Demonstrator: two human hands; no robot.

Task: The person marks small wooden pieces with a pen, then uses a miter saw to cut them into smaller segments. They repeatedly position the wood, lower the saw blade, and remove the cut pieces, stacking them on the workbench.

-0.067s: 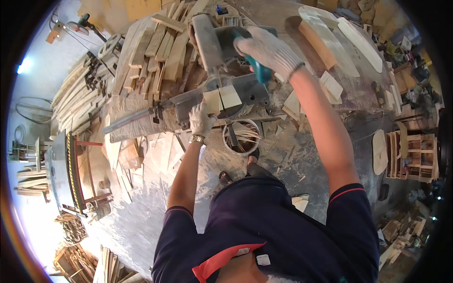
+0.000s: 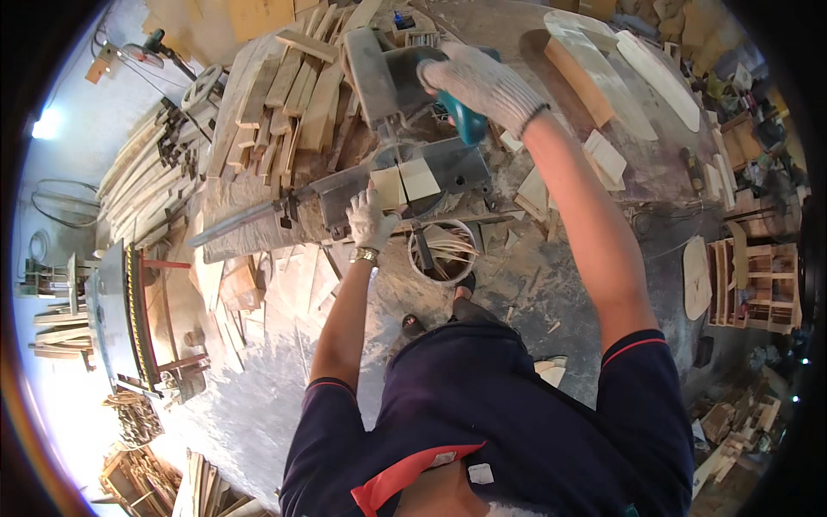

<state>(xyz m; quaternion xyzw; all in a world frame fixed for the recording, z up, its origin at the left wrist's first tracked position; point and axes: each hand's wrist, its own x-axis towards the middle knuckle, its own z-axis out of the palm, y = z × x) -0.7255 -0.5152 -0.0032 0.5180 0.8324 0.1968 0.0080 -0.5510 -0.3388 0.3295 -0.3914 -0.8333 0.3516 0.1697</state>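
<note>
A mitre saw with a dark guard (image 2: 369, 76) stands on the bench, its head tilted over a grey metal base (image 2: 332, 196). My right hand (image 2: 482, 82), in a knitted work glove, is closed around the saw's teal handle (image 2: 463, 121). Under the blade lies a pale flat wood piece (image 2: 389, 186), with a dark gap between it and a second pale piece (image 2: 420, 179) on its right. My left hand (image 2: 370, 221), also gloved, holds the left piece, fingers along its left edge and thumb near its front edge.
Several planks (image 2: 297, 90) are piled behind the saw on the left. A white bucket (image 2: 475, 250) of thin offcuts stands below the base, by my feet. Wood scraps (image 2: 534, 194) and long shaped boards (image 2: 659, 82) lie to the right. A long metal rail (image 2: 241, 222) extends left.
My right hand and the saw handle have shifted slightly left. The left hand stays at the wood piece, and both wood pieces keep their places.
</note>
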